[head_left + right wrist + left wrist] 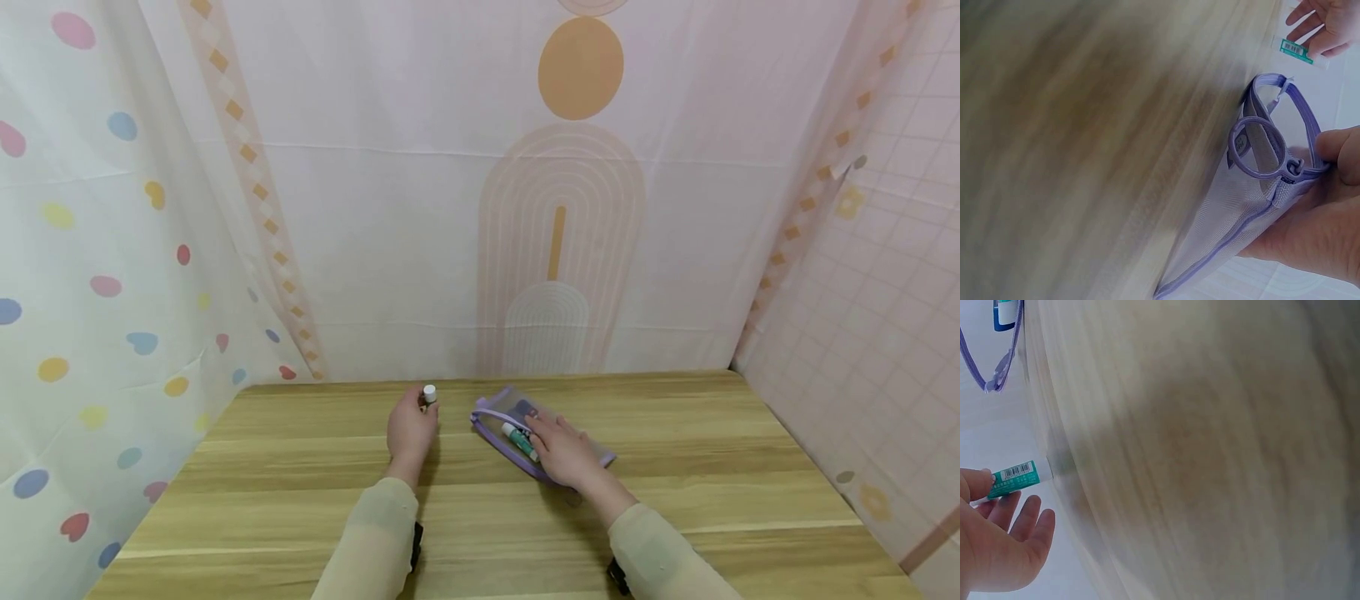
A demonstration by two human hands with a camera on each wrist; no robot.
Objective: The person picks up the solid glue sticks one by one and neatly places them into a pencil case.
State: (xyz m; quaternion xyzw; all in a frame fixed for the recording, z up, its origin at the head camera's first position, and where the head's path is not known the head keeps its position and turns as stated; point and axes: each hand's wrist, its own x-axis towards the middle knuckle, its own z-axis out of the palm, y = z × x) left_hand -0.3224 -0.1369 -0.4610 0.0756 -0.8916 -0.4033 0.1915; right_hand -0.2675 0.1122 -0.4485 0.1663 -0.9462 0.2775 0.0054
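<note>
My left hand (pixel 412 425) pinches a glue stick (pixel 1019 476) between thumb and fingers, left of the pouch. The stick has a green label with a barcode and white ends; it stands upright with one end at the tabletop. My right hand (pixel 567 451) lies over a purple mesh zip pouch (pixel 1235 212), its thumb (pixel 1335 145) at the zipped rim. The pouch mouth gapes toward the left hand. Inside the pouch, a second green-and-white glue stick (pixel 520 441) and a dark blue item (pixel 522 409) show; the right hand covers part of the contents.
The wood-grain table (pixel 300 483) ends at a patterned cloth backdrop (pixel 397 250). Spotted cloth (pixel 97 333) hangs on the left, checked cloth (pixel 892 317) on the right. A purple ring (pixel 1233 150) hangs from the pouch's corner.
</note>
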